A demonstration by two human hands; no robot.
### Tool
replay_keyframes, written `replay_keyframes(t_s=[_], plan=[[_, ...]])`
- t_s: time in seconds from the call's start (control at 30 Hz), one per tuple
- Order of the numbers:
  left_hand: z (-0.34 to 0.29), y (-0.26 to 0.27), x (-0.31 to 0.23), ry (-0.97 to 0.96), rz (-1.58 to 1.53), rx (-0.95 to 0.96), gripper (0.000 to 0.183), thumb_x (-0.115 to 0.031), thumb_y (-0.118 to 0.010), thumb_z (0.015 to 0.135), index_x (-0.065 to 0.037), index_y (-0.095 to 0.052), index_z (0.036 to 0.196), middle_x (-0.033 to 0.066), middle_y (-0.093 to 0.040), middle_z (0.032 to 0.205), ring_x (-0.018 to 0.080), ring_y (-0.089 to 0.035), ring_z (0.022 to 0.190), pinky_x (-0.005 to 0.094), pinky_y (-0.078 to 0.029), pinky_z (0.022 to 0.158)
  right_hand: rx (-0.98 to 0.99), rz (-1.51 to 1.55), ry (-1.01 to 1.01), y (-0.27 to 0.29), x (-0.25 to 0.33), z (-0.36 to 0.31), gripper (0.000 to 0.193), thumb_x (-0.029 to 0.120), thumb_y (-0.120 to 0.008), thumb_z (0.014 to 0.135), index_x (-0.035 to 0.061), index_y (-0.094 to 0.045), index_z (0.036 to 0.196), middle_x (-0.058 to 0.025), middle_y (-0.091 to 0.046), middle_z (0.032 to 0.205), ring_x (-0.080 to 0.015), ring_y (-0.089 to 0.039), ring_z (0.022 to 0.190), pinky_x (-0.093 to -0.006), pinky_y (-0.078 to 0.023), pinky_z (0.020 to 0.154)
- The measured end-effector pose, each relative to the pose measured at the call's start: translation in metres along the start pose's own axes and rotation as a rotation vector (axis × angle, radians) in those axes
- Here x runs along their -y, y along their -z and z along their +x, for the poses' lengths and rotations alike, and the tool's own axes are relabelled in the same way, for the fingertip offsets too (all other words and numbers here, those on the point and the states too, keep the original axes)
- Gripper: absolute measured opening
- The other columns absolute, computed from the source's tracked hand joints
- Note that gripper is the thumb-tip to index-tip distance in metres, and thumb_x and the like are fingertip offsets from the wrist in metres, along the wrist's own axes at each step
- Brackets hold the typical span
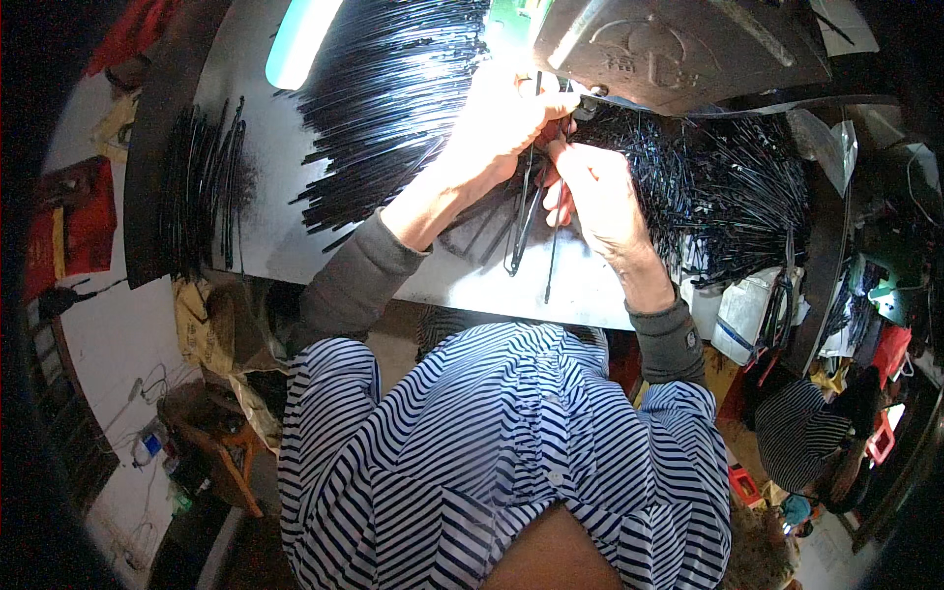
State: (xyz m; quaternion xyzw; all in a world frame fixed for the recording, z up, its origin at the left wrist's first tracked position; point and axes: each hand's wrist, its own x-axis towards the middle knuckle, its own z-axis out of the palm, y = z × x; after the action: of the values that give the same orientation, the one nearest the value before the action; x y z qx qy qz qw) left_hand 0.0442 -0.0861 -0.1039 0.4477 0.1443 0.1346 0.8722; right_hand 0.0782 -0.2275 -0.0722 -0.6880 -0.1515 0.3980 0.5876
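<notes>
Both hands meet under a bright light at the front of a dark metal machine (678, 49). My left hand (497, 123) is closed with thumb and fingertips pinching thin black rods, which resemble umbrella ribs. Just to its right and slightly nearer, my right hand (602, 192) is also closed on the rods, its fingertips close to the left thumb. From between the hands the thin black rods (518, 231) hang toward the near table edge, one folded into a narrow loop and another (553, 261) straight. The glare and fingers hide the rods' upper ends.
A wide stack of black rods (383, 118) lies left of my hands, with a smaller bundle (202, 197) at the table's left end. A tangled heap of rods (728, 187) covers the right side. A white lamp (303, 44) glows above. Another person (801, 433) is at far right.
</notes>
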Motion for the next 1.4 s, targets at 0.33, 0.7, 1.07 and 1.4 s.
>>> replay_keyframes(t_s=[0.33,0.7,1.07,1.4], plan=[[-0.003,0.003,0.01,-0.096,0.127,-0.049,0.011,-0.002,-0.066,0.076,-0.004,-0.056,0.074,0.0045,-0.058,0.068,0.0166,-0.062,0.061,0.0269,-0.05,0.055,0.012,-0.118,0.046,0.0,-0.002,0.002,0.033,0.024,-0.052,0.093,-0.0014,-0.059,0.072,-0.0055,-0.059,0.056,-0.0091,-0.055,0.044,-0.0222,-0.044,0.042],[-0.002,0.001,0.01,-0.144,0.072,0.109,0.012,-0.013,-0.064,0.08,-0.002,-0.059,0.078,0.0046,-0.058,0.069,0.0133,-0.056,0.061,0.024,-0.047,0.061,0.053,0.207,-0.002,0.001,-0.006,-0.004,0.035,0.029,-0.051,0.093,-0.0001,-0.059,0.074,-0.0052,-0.059,0.057,-0.0086,-0.053,0.043,-0.0203,-0.041,0.04],[-0.001,0.001,-0.009,0.089,0.111,0.014,0.008,-0.013,-0.063,0.077,-0.005,-0.062,0.077,0.0058,-0.062,0.065,0.0082,-0.049,0.053,0.0209,-0.038,0.051,-0.103,0.076,0.109,-0.036,-0.02,-0.021,0.03,0.02,-0.052,0.091,-0.0027,-0.057,0.073,-0.0078,-0.06,0.058,-0.0113,-0.056,0.044,-0.0254,-0.045,0.041],[-0.041,0.118,-0.121,-0.558,1.645,-0.535,0.031,-0.013,-0.065,0.081,0.003,-0.056,0.107,0.0109,-0.062,0.086,0.0188,-0.062,0.08,0.0312,-0.048,0.069,-0.23,-1.02,0.672,0.058,-0.02,-0.048,0.019,0.007,-0.063,0.073,0.0036,-0.065,0.091,-0.0068,-0.058,0.079,-0.0178,-0.058,0.058,-0.0276,-0.048,0.051]])
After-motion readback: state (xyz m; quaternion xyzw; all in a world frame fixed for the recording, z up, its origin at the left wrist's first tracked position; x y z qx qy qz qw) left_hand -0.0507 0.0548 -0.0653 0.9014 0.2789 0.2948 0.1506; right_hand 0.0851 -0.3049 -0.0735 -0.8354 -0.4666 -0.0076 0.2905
